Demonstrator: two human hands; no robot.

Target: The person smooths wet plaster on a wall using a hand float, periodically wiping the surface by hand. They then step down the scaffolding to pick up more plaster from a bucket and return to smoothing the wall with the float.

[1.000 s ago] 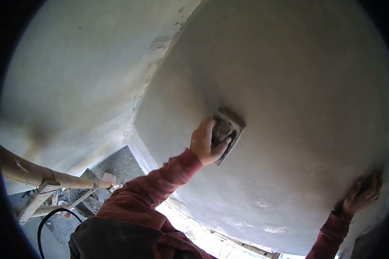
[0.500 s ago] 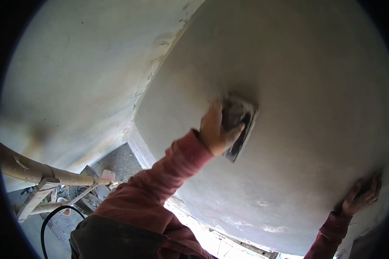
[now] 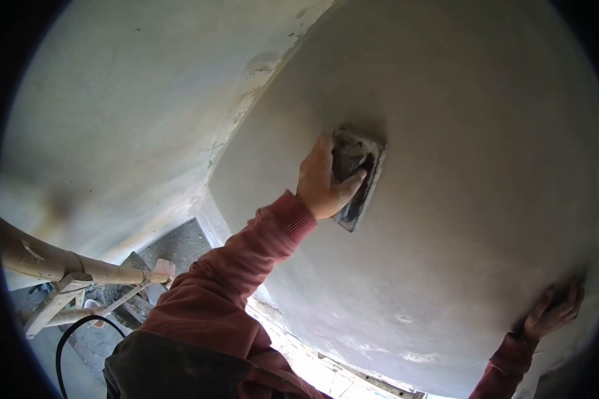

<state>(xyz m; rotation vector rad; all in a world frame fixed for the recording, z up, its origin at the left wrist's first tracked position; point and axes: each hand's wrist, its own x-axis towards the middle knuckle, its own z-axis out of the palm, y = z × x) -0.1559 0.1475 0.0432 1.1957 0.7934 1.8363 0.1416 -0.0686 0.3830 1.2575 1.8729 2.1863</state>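
My left hand (image 3: 321, 178) is closed around the handle of a plastering trowel (image 3: 373, 166), the thumb lying along its right side. The trowel's dark rectangular plate, crusted with dried plaster at the edges, rests against the grey plastered wall (image 3: 459, 166). Part of the handle is hidden by the hand. Low on the right, my right hand (image 3: 554, 312) lies against the same wall with its fingers apart and nothing in it. Both arms wear red sleeves (image 3: 246, 259).
A paler wall (image 3: 126, 120) meets the grey one at a rough corner seam (image 3: 243, 110). At lower left are a thick pole (image 3: 100, 269), a wooden brace (image 3: 56, 309) and a black cable (image 3: 61, 352). Debris lies on the floor below. Bright light enters along the bottom edge.
My left hand has slid the trowel up and slightly left along the wall. My right hand stays in nearly the same place on the wall. The view has shifted a little.
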